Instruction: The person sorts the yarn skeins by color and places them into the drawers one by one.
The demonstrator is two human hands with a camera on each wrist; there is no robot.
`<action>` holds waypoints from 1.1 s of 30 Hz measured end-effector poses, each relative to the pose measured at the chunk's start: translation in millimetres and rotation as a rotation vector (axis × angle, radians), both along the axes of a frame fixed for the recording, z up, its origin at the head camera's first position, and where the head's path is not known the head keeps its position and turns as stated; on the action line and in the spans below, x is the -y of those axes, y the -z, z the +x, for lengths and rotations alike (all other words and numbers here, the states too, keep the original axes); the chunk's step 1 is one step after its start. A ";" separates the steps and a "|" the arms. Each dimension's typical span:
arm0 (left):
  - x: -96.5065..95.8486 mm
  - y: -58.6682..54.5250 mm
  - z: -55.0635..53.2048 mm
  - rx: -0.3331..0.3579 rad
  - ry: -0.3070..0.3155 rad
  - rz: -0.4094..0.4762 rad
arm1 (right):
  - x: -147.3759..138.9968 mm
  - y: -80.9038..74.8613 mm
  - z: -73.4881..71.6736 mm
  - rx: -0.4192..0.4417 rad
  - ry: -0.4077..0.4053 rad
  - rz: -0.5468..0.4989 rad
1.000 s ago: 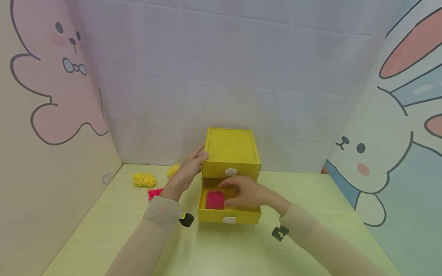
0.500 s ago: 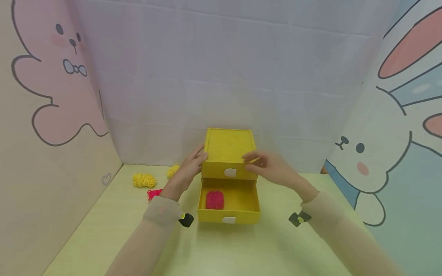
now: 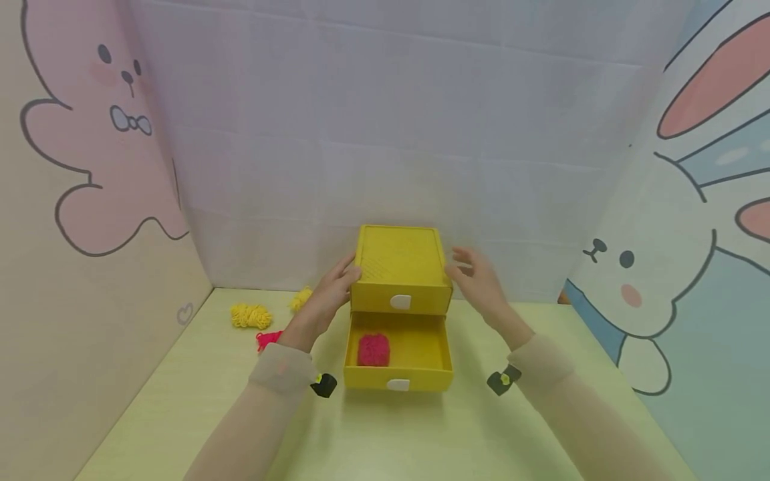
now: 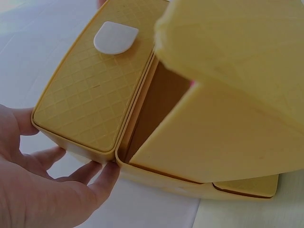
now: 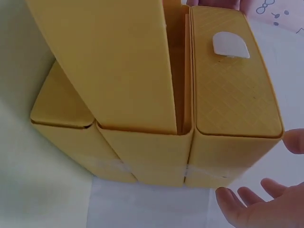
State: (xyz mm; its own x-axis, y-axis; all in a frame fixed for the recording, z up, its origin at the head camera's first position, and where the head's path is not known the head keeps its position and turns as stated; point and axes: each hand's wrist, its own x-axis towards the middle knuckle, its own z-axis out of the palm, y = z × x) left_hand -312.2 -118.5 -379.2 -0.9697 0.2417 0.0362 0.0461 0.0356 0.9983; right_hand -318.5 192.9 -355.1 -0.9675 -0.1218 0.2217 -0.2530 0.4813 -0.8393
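A yellow stacked drawer box (image 3: 400, 257) stands in the middle of the table, its middle drawer (image 3: 421, 344) pulled out. In that drawer's left part lies a fuzzy, square pink bundle (image 3: 374, 350). My left hand (image 3: 325, 300) rests against the box's left side, its fingers along the wall and the thumb at the upper front corner, as the left wrist view also shows. By the right side is my right hand (image 3: 481, 284). Seen from the right wrist, its thumb is at the top corner while the other fingers stand apart from the wall, holding nothing.
On the left of the table (image 3: 180, 414) lie a yellow yarn bundle (image 3: 250, 316), another yellow bundle (image 3: 300, 298) and a pink one (image 3: 267, 340), the last two partly behind the left arm. A white cloth wall (image 3: 289, 200) rises behind the box.
My right hand has left the open drawer, risen past the top drawer's front and come to the box's right side. The pink bundle stays in the drawer; the left hand keeps its place.
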 end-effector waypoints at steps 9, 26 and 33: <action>-0.9 1.8 -2.1 0.007 0.001 0.003 | 18.9 13.6 -4.6 0.143 0.009 -0.189; -1.6 1.1 -3.6 0.009 0.005 -0.034 | 22.7 33.6 -9.0 0.177 -0.052 -0.361; -0.8 -0.2 -2.5 0.023 -0.004 -0.053 | 26.9 38.7 -10.6 0.205 -0.077 -0.484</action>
